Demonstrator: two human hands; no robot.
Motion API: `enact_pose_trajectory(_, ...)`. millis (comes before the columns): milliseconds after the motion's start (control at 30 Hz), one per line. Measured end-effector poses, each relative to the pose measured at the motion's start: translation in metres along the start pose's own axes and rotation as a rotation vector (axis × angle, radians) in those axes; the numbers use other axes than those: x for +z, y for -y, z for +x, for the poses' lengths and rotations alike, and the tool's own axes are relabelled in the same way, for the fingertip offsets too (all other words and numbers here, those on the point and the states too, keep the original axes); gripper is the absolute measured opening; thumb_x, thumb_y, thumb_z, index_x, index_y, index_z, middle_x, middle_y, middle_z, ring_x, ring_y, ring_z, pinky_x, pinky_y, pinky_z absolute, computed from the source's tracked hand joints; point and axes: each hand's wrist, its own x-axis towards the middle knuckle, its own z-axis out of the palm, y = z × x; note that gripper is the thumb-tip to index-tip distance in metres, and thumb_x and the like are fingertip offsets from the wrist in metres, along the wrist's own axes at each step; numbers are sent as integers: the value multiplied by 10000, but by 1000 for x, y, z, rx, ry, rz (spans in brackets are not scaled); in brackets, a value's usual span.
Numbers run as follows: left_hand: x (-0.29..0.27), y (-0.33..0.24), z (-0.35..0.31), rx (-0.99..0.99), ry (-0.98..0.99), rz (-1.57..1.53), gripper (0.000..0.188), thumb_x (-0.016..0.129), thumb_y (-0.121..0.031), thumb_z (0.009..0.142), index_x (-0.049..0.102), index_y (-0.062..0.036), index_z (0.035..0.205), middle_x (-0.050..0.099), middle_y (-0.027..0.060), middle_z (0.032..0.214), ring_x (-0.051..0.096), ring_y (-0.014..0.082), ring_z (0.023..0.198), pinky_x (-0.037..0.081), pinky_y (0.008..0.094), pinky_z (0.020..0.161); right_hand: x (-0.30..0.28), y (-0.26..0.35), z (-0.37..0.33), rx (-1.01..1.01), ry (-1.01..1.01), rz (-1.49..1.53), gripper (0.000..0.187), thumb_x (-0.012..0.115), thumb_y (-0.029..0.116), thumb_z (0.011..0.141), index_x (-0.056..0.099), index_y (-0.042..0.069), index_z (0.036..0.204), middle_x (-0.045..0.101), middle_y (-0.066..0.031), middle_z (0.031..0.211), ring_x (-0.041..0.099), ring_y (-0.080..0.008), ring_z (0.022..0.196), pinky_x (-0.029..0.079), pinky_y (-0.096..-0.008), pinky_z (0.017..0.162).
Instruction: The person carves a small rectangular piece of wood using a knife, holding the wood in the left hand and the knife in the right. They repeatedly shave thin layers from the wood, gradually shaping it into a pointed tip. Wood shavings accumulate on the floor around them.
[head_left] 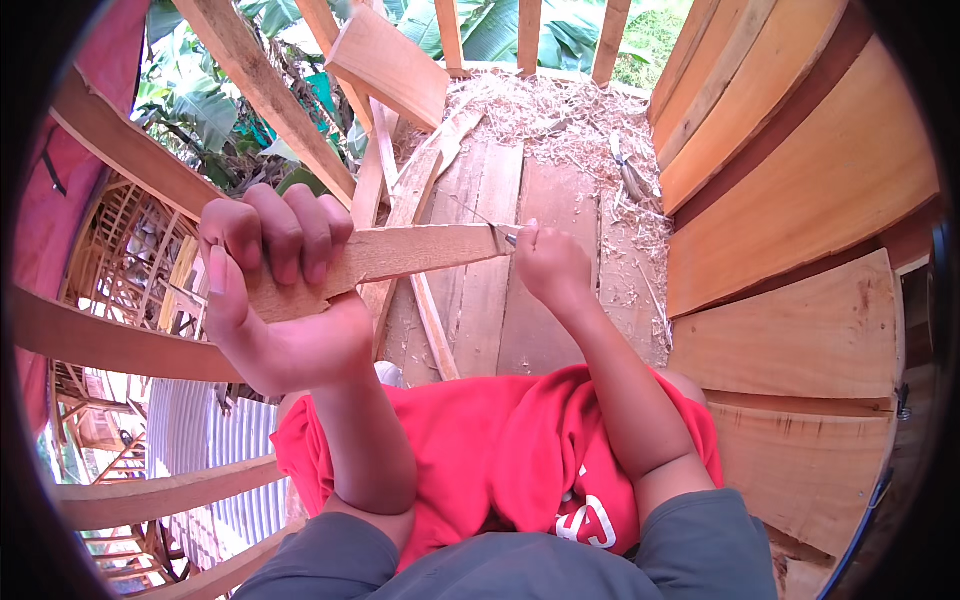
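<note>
My left hand [290, 290] is closed round the wide end of a flat, pale wooden piece [430, 250]. Its fingers curl over the top, and the narrower part points right across my lap. At the far tip of the wood, my right hand [555, 265] is closed in a fist on a thin-bladed, knife-like tool [508, 238]. The fist hides most of its handle. The slim blade lies against or just beside the end of the wood; I cannot tell which. A red cloth [470, 430] covers my lap beneath both forearms.
Wood shavings [560, 120] are heaped on the plank floor [545, 330] ahead. Overlapping boards [800, 230] form a wall on the right. Wooden rails [130, 340] run along the left, beyond them corrugated sheet metal [185, 430]. A wooden block [390, 65] and loose strips stand front left.
</note>
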Motion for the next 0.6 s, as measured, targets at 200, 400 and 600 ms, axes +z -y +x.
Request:
enact_pose_trajectory(200, 14, 1, -3, -7, 57, -40, 254, 508, -309, 870, 330, -149, 787, 279, -9, 669, 284, 113, 587, 256, 293, 599, -9, -15, 2, 5, -55, -24, 542, 319, 322, 956, 685, -36, 779, 651, -289, 816, 639, -462, 809, 479, -552, 802)
enact_pose_trajectory(400, 17, 4, -12, -50, 58, -45, 277, 517, -322, 873, 318, -151, 784, 279, -10, 669, 284, 113, 588, 254, 293, 601, -4, -30, -5, 96, -41, -41, 542, 316, 326, 953, 688, -37, 799, 655, -279, 816, 643, -451, 821, 482, -549, 812)
enact_pose_trajectory(600, 8, 2, -6, -34, 86, -41, 279, 514, -327, 881, 318, -152, 788, 294, -9, 665, 289, 113, 586, 263, 291, 596, -8, -11, -6, -7, 17, -35, 553, 302, 325, 957, 691, -41, 811, 654, -284, 820, 644, -448, 827, 486, -538, 818)
